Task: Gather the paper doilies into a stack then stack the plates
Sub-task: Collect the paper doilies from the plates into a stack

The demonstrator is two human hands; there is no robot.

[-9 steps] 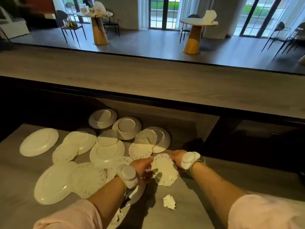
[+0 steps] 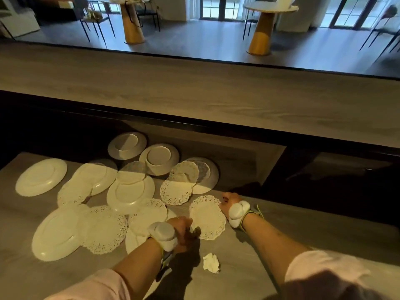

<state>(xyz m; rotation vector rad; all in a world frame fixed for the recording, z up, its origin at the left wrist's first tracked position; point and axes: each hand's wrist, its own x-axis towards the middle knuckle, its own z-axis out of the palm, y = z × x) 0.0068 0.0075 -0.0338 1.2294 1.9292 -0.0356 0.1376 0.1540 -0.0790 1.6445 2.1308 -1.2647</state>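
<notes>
Eight white plates [image 2: 41,177] are spread over the lower counter [image 2: 249,276]. About seven lacy paper doilies [image 2: 207,216] lie among and on them; overlaps make that count unsure. One crumpled paper scrap [image 2: 211,262]. Two hands [image 2: 230,202]. Two round tables [image 2: 271,7] stand in the room beyond.

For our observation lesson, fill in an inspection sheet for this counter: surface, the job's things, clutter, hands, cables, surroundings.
Surface: grey wood-grain lower counter, under a raised ledge.
Job's things: round white lace paper doilies lie scattered, not stacked; one lies between the hands. White round plates spread out, unstacked, e.g. the far-left plate.
Clutter: crumpled white paper scrap.
Hands: left hand at the doily's near-left edge, right hand at its right edge; grip cannot be told. White padded devices on both wrists.
Cables: thin yellow-green cord at the right wrist.
Surroundings: dining room with round tables on tan cone pedestals.
</notes>
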